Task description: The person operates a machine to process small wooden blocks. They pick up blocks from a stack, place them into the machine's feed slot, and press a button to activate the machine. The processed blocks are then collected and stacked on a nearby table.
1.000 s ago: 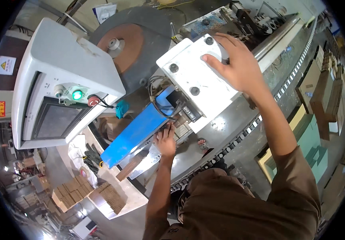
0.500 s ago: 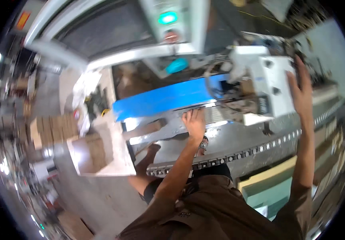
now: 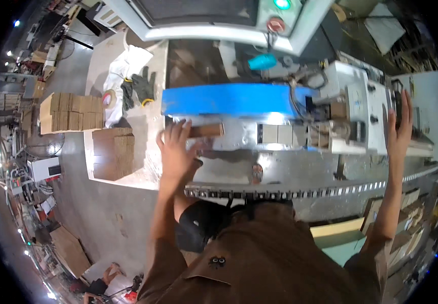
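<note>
I look down over a long blue cover (image 3: 224,100)
Left to right: just below the cover's left end, the left hand (image 3: 176,152), fingers parted, is at a brown cardboard piece (image 3: 207,130), but I cannot tell whether it grips; past the cover's right end, beside a white block (image 3: 378,108), the right hand (image 3: 399,129) is spread

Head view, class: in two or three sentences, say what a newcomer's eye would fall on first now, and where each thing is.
Probably first the bright blue panel, stretched across the middle, and the glowing green light at the top edge, above a red button. Next, perhaps the two spread hands: the left hand at a brown strip's left end, the right hand beside the white block at right.
</note>
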Available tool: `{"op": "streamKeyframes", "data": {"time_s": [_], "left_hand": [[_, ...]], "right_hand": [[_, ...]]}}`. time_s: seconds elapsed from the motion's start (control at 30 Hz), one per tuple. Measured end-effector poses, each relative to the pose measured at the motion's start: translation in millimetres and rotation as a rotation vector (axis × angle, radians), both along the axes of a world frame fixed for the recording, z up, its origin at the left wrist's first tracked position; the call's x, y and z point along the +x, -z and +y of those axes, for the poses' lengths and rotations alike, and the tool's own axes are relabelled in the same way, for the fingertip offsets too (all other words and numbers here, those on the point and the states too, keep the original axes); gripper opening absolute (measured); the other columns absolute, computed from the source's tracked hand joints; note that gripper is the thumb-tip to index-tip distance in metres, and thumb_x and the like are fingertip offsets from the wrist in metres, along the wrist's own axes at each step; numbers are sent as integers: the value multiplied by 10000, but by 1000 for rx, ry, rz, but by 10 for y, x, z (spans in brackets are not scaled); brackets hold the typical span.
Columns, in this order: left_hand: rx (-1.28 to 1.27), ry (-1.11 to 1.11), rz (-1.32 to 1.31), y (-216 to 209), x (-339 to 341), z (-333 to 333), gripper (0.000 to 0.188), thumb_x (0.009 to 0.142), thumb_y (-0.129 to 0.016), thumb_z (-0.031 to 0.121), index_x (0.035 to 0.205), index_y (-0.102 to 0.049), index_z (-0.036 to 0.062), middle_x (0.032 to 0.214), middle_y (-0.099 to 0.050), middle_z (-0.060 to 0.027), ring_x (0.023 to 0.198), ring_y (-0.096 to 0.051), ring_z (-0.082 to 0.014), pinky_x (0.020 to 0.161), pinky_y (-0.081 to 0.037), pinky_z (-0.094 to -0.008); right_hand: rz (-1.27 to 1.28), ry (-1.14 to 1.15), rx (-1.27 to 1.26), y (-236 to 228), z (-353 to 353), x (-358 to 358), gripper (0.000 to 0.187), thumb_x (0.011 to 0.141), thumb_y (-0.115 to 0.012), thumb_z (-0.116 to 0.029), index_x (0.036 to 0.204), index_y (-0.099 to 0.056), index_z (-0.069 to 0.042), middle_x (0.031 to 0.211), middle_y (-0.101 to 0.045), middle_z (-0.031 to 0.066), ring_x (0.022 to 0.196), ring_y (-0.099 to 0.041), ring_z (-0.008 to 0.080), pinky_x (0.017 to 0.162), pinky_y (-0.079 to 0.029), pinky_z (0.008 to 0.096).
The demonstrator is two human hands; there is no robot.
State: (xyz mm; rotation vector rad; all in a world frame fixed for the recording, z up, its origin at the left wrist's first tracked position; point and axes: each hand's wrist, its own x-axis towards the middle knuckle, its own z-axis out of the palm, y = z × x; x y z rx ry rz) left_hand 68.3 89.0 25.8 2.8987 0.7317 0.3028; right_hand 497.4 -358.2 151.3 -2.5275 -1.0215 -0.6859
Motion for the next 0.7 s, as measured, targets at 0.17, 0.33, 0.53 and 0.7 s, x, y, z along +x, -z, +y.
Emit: {"op": "streamKeyframes", "data": {"time_s": [0.17, 0.33, 0.53, 0.7], "left_hand": [[93, 163, 16, -36, 46, 161, 475, 900, -823, 210, 1356, -722, 122, 1294, -714, -89, 1317, -601, -297, 1195, -318, -539], [51, 129, -101, -14, 334, -725, 510, 908, -824, 240, 1402, -707, 189, 1350, -633, -62, 1228, -588, -308, 1150, -358, -515], [42, 291, -140, 1061, 1082, -1496, 501, 924, -809, 337, 1396, -707, 203, 1323, -651, -61, 1218, -598, -301, 1138, -362, -540], [103, 280, -198, 1562, 1458, -1595, 491, 978, -799, 341, 1427, -679, 184, 1289, -637, -152, 1198, -589, -361, 1097, -353, -564]], "right_hand": [[-133, -100, 195, -155, 44, -242, 408, 1013, -747, -172, 1403, -695, -65, 1507, -637, 163, 1389, -607, 364, 1152, -497, 471], [171, -913, 364, -643, 743, -1478, 306, 901, -842, -161, 1166, -738, -50, 1109, -796, 122, 947, -771, 340, 834, -634, 426], [220, -949, 450, -877, 715, -2503, 302, 840, -847, -184, 1095, -756, -52, 1112, -770, 115, 949, -748, 317, 841, -619, 411], [173, -817, 507, -963, 466, -2720, 300, 788, -851, -203, 1036, -771, -54, 1114, -748, 109, 950, -728, 298, 846, -607, 399]]}}
